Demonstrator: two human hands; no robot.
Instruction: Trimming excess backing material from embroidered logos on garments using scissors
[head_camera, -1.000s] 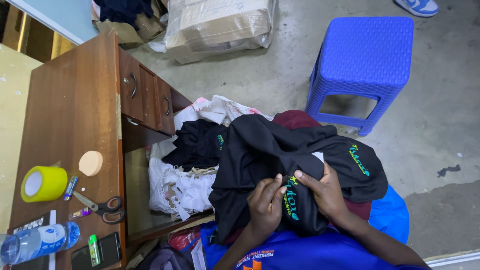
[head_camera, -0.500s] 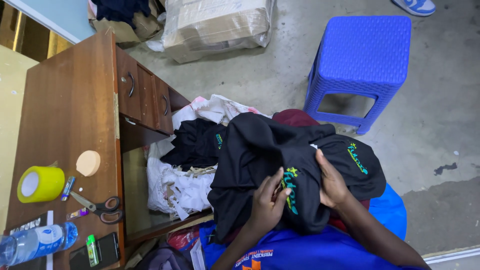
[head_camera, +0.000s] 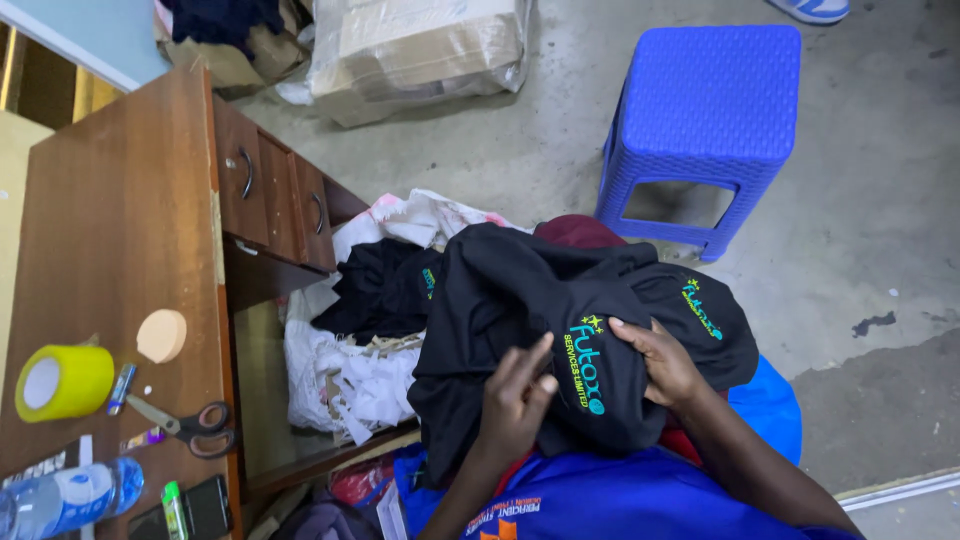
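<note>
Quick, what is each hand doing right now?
Left hand: closed on the black garment.
Right hand: fingers flat on the same garment; grip cannot be told.

So the brown wooden desk with two drawers sits on the left, and on top there's a yellow roll of tape, a small round tan disc, black-handled scissors, a clear plastic water bottle and a black phone. The grey concrete floor carries a blue plastic stool and a plastic-wrapped cardboard box.
</note>
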